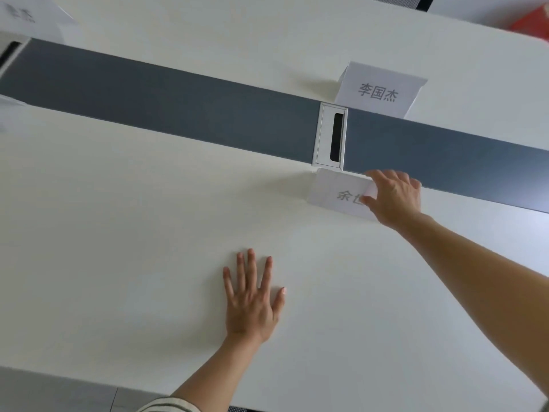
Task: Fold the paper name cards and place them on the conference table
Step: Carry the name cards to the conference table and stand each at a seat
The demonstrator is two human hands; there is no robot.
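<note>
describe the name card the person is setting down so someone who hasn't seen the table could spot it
Find the dark grey strip running across the white conference table, then the silver cable port set into it. The name card stands just on the near side of that port, with the right hand on its right end. Unlike the card beyond the strip, its printed name is partly covered.

Near name card [335,193]: white folded paper, grey printed characters partly covered, standing on white conference table [133,233], near side of grey strip. Far name card [378,89]: white, folded tent, standing beyond strip.
</note>
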